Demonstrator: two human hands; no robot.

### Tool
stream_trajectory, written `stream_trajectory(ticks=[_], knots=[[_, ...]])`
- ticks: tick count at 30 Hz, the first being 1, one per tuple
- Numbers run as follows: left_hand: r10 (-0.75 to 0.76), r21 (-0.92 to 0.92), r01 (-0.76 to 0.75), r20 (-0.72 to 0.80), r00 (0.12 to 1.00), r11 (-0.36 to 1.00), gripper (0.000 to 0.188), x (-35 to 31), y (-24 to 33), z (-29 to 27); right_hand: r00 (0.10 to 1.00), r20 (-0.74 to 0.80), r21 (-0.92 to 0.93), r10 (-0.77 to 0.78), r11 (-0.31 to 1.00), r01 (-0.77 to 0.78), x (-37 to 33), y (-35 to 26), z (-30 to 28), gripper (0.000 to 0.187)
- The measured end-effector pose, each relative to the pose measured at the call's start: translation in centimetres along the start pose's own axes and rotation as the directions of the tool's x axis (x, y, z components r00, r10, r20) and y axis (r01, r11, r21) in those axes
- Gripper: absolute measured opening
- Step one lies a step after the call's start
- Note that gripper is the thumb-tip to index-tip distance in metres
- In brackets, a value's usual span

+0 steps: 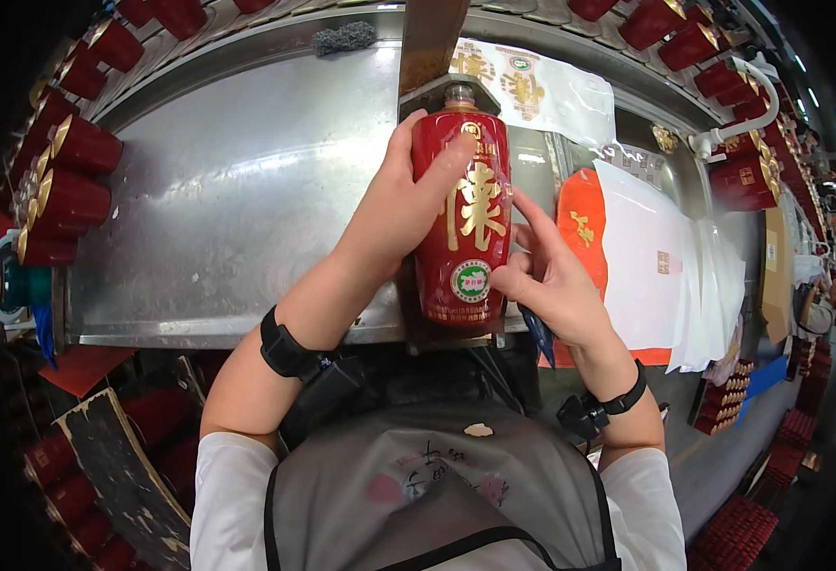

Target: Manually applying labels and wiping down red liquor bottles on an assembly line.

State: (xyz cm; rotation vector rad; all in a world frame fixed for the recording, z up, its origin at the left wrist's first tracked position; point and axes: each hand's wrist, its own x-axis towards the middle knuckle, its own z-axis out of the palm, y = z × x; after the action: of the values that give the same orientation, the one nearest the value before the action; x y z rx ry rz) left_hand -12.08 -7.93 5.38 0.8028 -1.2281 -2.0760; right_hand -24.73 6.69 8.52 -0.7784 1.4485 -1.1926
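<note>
Gripping in left hand (404,205) a red bottle (466,228): glossy, big gold lettering down its front, round green-and-white emblem near the base. Placed near the close edge of a shiny metal benchtop (218,209), neck pointing away from the body. With left thumb laid across the bottle's upper front, fingers lost behind. With right hand (561,276) at the bottle's right side, index extended, others partly curled (firm hold or light touch, cannot tell). Right of bottle: white sheets (642,266) over orange-red. Far left of bottle: gold-rimmed red containers (75,195).
</note>
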Motion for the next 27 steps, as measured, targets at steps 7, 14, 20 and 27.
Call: stream_trajectory(ticks=[7,14,20,27], knots=[[0.05,0.036,-0.052,0.059,0.997,0.998,0.088,-0.4,0.3,0.3,1.0,0.021,0.016,-0.012,1.0,0.012,0.1,1.0,-0.3,0.093],[0.059,0.052,-0.062,0.057,0.997,0.997,0.08,-0.3,0.2,0.3,1.0,0.019,0.044,0.015,0.999,-0.016,0.1,0.5,-0.1,0.093],[0.054,0.048,-0.057,0.068,0.996,0.997,0.075,-0.2,0.2,0.2,1.0,0.022,0.056,0.015,0.998,-0.016,0.3,0.8,-0.2,0.092],[0.031,-0.018,-0.03,0.091,0.995,0.999,0.075,-0.4,0.5,0.2,1.0,0.01,0.073,-0.009,0.997,0.008,0.4,1.5,-0.3,0.092]])
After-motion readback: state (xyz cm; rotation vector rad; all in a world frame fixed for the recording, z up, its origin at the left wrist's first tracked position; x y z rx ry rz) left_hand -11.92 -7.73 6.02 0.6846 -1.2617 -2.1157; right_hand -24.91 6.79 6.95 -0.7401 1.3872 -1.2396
